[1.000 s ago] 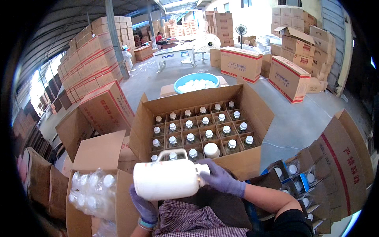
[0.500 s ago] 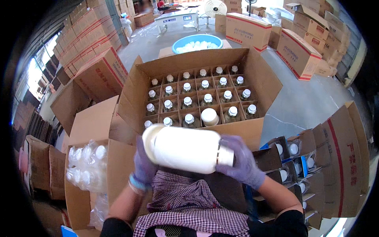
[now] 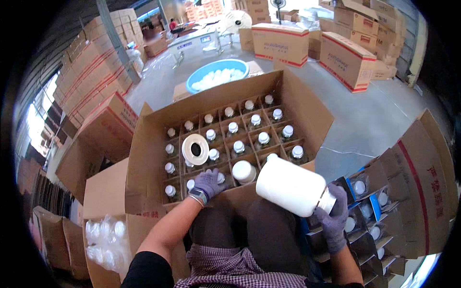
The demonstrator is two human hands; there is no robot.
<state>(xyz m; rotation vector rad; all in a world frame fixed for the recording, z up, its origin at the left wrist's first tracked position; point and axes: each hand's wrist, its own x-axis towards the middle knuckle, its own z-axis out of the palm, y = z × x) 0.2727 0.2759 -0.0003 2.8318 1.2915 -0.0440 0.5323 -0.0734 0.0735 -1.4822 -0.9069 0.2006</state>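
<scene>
In the front part of the divided carton, my left hand, in a purple-grey glove, closes its fingers about the neck of a white-capped bottle. A large white bottle lies tilted in the air over the carton's front right. My right hand, also gloved, grips it at its capped end. A cream ring with a dark round hole rests on top of the bottles at the left. A wide white cap stands out among the smaller-capped clear bottles in the cells.
At the right is an open carton with white-capped bottles in dark dividers. A carton of plastic-wrapped white items stands at the left. Beyond the middle carton sits a blue basin of white pieces. Stacked cartons rise at the back.
The cream ring has left my left hand and the bottle's end, and now lies on the bottles. My left hand has moved into the carton. My right hand has carried the white bottle rightward.
</scene>
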